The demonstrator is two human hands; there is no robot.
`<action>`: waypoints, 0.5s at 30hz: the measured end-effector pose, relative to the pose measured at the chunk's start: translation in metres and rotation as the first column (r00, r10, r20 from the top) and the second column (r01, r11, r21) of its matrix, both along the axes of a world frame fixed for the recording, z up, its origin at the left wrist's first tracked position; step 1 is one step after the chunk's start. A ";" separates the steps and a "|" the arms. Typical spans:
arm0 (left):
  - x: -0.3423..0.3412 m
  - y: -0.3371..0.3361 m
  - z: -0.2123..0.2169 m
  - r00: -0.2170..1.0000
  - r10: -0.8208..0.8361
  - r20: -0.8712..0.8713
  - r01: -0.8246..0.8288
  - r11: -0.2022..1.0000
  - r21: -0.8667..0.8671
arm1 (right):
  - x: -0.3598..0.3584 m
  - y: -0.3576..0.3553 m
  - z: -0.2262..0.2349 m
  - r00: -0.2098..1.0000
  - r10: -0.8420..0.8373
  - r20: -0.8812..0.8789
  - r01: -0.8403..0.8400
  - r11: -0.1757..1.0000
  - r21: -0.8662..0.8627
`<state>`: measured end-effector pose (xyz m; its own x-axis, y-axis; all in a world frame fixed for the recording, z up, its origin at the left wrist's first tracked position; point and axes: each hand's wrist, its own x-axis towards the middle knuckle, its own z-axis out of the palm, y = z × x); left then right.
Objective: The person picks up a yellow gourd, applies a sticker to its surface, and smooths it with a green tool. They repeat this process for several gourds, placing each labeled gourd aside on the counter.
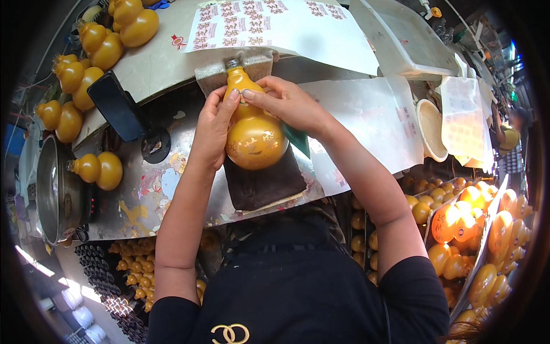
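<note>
While hands [252, 112] press gourd bottle [254, 135], red-printed label sheet [269, 23] behind.

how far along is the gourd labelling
Done: hard to tell; the gourds lying at the far left show no labels from this view. In hand: left hand and right hand press on one gourd lying on a dark pad. Left: sticker sheets look nearly full, and bins of gourds sit at right.

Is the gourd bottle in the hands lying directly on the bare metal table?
No, the gourd bottle lies on a dark cloth pad.
</note>
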<state>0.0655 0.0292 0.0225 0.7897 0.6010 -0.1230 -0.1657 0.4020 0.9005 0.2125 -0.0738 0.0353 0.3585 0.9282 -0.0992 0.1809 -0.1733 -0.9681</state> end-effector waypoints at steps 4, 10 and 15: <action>-0.001 -0.001 -0.003 1.000 -0.007 0.022 0.007 1.000 -0.018 | 0.000 -0.001 0.002 0.997 0.014 -0.078 -0.014 1.000 -0.003; -0.003 0.003 0.001 0.998 -0.048 0.036 0.049 0.998 -0.041 | 0.002 -0.002 0.004 0.990 0.019 -0.140 -0.021 1.000 -0.008; 0.001 0.003 -0.001 0.998 -0.059 -0.013 0.060 0.997 0.042 | -0.003 0.006 0.008 0.999 -0.017 0.048 0.022 0.995 -0.096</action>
